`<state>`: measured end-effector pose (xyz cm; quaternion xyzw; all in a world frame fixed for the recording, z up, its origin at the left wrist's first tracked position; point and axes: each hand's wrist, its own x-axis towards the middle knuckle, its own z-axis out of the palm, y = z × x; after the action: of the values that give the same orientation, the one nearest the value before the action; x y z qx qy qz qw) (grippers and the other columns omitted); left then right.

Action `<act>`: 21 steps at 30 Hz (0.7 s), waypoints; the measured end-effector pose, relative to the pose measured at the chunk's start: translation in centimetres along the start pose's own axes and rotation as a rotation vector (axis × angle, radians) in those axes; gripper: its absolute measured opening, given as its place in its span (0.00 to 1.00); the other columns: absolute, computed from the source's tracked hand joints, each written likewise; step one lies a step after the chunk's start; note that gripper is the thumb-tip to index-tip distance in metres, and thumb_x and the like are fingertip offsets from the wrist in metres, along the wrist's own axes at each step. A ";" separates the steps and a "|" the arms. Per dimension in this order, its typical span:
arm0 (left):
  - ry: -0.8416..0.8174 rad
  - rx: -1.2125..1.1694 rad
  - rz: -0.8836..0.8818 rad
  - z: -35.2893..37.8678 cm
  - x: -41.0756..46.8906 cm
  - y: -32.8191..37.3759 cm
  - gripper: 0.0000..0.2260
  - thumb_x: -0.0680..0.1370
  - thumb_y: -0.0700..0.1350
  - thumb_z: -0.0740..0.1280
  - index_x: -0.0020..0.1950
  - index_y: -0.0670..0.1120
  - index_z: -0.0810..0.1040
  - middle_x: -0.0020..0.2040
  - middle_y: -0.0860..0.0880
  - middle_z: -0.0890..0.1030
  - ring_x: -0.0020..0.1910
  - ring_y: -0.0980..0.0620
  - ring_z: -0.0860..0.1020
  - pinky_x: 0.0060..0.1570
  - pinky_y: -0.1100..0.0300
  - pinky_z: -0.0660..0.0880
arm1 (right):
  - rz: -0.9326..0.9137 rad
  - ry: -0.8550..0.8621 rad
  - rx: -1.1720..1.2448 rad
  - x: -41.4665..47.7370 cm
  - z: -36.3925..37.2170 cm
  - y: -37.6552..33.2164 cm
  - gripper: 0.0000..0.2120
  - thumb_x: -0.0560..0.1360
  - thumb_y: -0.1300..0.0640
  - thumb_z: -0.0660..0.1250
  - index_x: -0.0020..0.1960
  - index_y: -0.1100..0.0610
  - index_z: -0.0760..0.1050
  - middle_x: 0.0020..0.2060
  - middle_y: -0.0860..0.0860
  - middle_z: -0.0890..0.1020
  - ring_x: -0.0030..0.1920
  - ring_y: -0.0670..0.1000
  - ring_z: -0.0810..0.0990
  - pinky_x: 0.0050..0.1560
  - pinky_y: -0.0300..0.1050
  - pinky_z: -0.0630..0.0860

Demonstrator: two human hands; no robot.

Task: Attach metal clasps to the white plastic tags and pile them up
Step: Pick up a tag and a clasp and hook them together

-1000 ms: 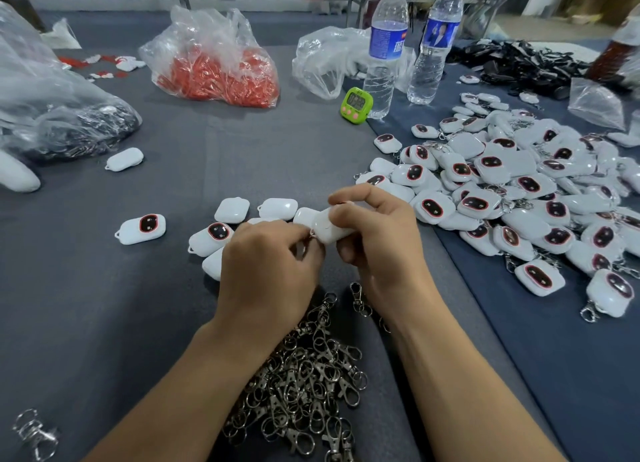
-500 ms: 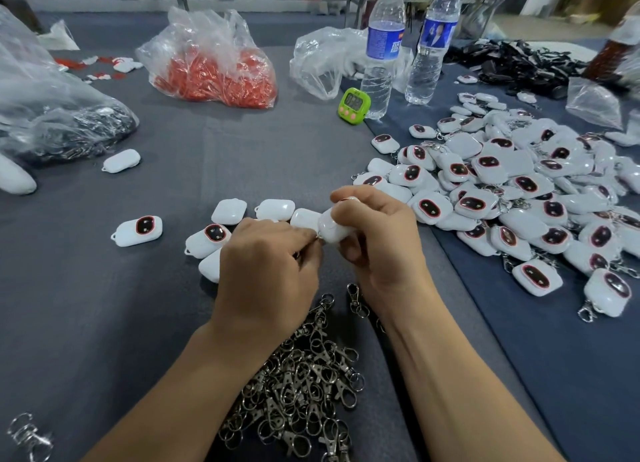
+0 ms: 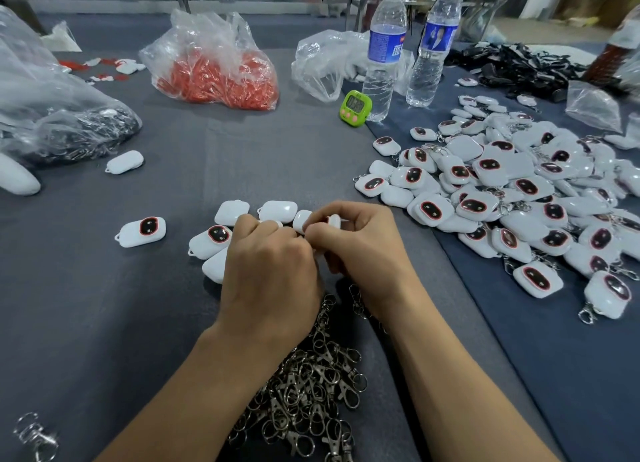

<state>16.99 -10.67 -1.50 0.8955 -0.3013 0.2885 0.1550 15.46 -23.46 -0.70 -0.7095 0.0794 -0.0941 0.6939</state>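
My right hand (image 3: 360, 243) grips a white plastic tag (image 3: 333, 221), most of it hidden under the curled fingers. My left hand (image 3: 273, 271) is pressed against it from the left with fingers curled at the tag's end; what they pinch is hidden. A heap of loose metal clasps (image 3: 311, 385) lies on the grey cloth just below my wrists. Several white tags without clasps (image 3: 232, 212) lie right behind my hands. A large pile of tags with clasps (image 3: 519, 198) covers the blue cloth to the right.
Two water bottles (image 3: 384, 49) and a green timer (image 3: 355, 104) stand at the back. A bag of red parts (image 3: 221, 66) sits back left. A clear bag of metal parts (image 3: 62, 122) lies far left. One stray clasp (image 3: 34, 437) lies at the bottom left.
My hands have closed tighter together and the tag has sunk deeper into my right hand's grip. The piles have not moved.
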 end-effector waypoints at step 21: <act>0.063 -0.166 -0.089 0.6 -0.2 0.1 0.08 0.69 0.40 0.69 0.32 0.46 0.72 0.30 0.48 0.73 0.33 0.45 0.68 0.43 0.53 0.63 | 0.102 0.040 0.050 0.5 -1.0 0.0 0.05 0.65 0.58 0.70 0.38 0.55 0.84 0.26 0.54 0.78 0.24 0.48 0.70 0.22 0.35 0.61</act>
<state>17.08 -10.97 -2.09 0.8826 -0.2790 0.2834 0.2505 15.75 -24.55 -0.64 -0.6849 0.1272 -0.0747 0.7136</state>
